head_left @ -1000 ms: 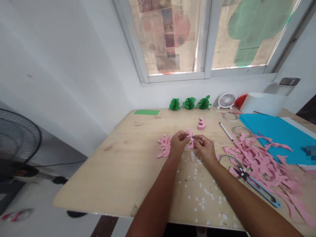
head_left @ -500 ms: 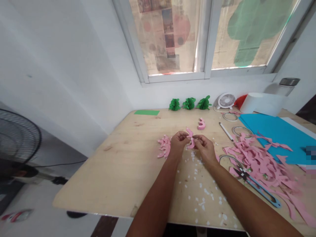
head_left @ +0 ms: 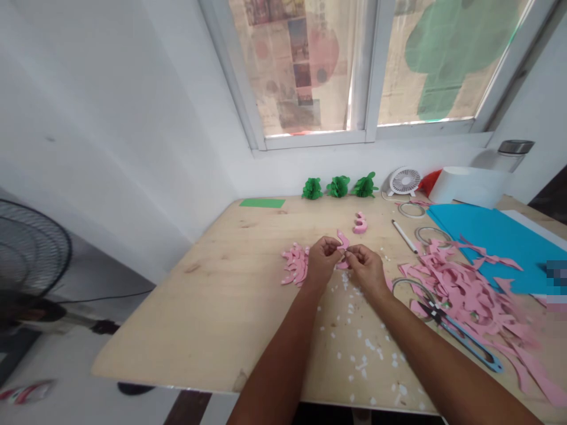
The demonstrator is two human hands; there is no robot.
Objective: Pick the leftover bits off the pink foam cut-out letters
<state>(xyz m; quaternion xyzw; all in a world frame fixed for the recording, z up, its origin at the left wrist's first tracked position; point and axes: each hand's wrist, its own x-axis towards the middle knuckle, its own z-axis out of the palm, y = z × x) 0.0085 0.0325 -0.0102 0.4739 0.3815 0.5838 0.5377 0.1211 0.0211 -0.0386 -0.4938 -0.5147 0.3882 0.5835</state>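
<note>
My left hand (head_left: 324, 258) pinches a curved pink paper cutout (head_left: 342, 239) from its left side, above the table. On the other side my right hand (head_left: 364, 264) has thumb and forefinger closed at the middle of the same cutout; the fingertips partly cover it. Just left of my left hand lies a pile of pink cutouts (head_left: 295, 264) with small white bits on their ends. Beyond the hands, a stacked pink curved piece (head_left: 360, 223) rests on the wood.
Pink paper scraps (head_left: 469, 289), scissors (head_left: 465, 336) and blue sheets (head_left: 496, 242) lie at right, near a white pen (head_left: 404, 236) and tape rings (head_left: 434, 236). White paper bits (head_left: 363, 357) dot the table (head_left: 221, 319). Green paper shapes (head_left: 339, 186) and a small fan (head_left: 404, 182) stand by the wall.
My fingers have drawn closer together over the middle of the pink cutout, covering more of it. The view has shifted slightly; the rest lies as before.
</note>
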